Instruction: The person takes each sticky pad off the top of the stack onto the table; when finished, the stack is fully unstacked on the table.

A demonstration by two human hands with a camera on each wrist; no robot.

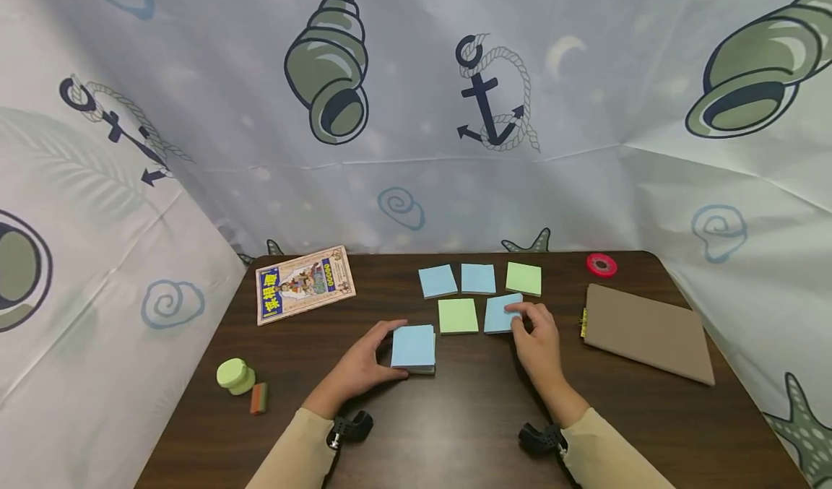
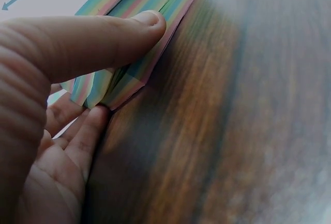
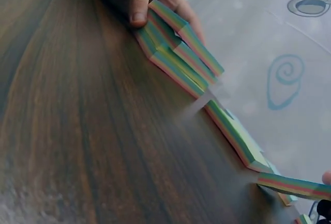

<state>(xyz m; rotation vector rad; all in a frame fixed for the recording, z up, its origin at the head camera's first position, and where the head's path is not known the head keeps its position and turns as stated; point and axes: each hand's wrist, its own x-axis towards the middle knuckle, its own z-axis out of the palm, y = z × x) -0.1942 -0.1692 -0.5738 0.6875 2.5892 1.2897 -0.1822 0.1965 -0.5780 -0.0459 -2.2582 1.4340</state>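
Note:
My left hand point(image 1: 360, 365) grips a stack of sticky note pads point(image 1: 413, 347), blue on top, with thumb and fingers on opposite edges. In the left wrist view its thumb point(image 2: 119, 40) presses the stack's striped side, and the pads point(image 2: 129, 81) sit slightly out of line. My right hand point(image 1: 541, 341) pinches a blue sticky note pad point(image 1: 499, 316) at its right side. That pad point(image 3: 295, 185) stands tilted in the right wrist view, a fingertip at its end. Left of it lies a green pad point(image 1: 458, 316).
Behind are two blue pads point(image 1: 438, 282) point(image 1: 478, 279) and a green pad point(image 1: 523, 279). An illustrated booklet point(image 1: 305, 284) lies back left; a green round container point(image 1: 235, 375) and small striped block point(image 1: 258, 399) are left. Right are a red ring point(image 1: 601, 265) and a brown notebook point(image 1: 646, 332).

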